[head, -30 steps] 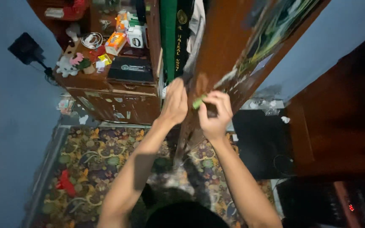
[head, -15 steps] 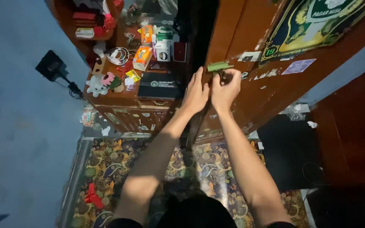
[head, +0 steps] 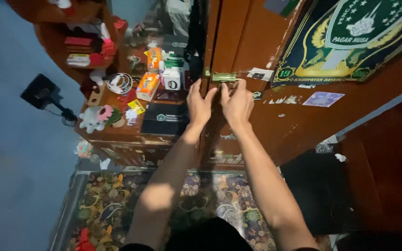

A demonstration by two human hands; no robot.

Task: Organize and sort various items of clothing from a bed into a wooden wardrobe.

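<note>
A brown wooden door (head: 257, 121) stands in front of me with a green-gold lever handle (head: 223, 76) at its edge. My right hand (head: 236, 103) is pressed to the door just under the handle. Its fingertips are gathered at the lock, and what they pinch is hidden. My left hand (head: 200, 104) rests on the door's edge beside it, fingers spread, holding nothing. Both forearms reach up from the bottom of the view.
A dark green and gold pennant (head: 350, 42) and several stickers (head: 324, 98) cover the door. On the left, a wooden cabinet (head: 117, 137) carries boxes (head: 147, 86), a coiled cable and small toys. A patterned carpet (head: 117, 204) lies below, with a blue wall (head: 15, 153) at far left.
The view has tilted up, so the door and handle fill more of it. Both hands have stayed at the handle and moved closer together at the door's edge.
</note>
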